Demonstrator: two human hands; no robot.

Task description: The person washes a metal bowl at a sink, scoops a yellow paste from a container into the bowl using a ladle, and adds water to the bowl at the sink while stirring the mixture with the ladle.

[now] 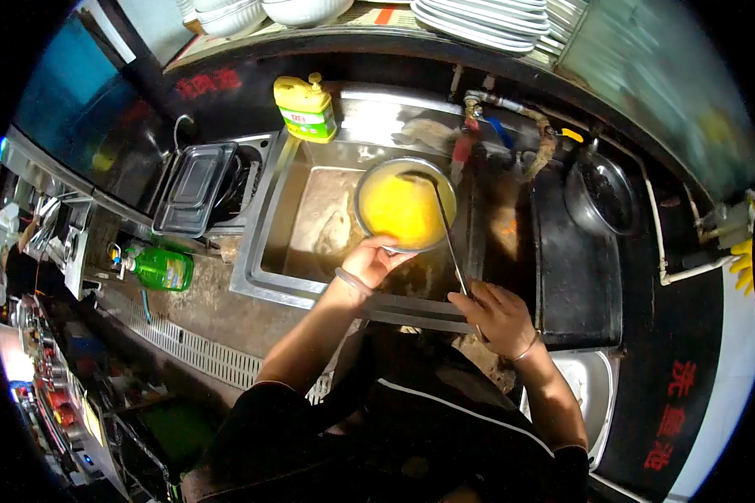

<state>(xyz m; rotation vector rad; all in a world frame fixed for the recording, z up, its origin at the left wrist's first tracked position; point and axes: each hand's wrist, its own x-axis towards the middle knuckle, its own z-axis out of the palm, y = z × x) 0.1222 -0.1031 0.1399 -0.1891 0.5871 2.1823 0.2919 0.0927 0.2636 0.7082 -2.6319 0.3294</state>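
My left hand (372, 263) grips the near rim of a round metal bowl (450, 191), thumb on the edge and fingers underneath. Bright yellow contents (393, 211), seemingly liquid, fill much of it. My right hand (499, 318) is closed around the long thin handle of a ladle (450, 235). The ladle's dark head rests inside the bowl at its far side, partly in the yellow contents. Beneath the bowl is a steel sink (268, 272) with murky, foamy water on its left side. Whether the bowl touches anything below is hidden.
A yellow jug (305, 109) stands on the sink's back left corner. Pipes and a tap (471, 107) come from the wall behind. Right lie a black tray (577, 285) and a metal pan (600, 194). Plastic containers (195, 189) and a green bottle (161, 268) are left.
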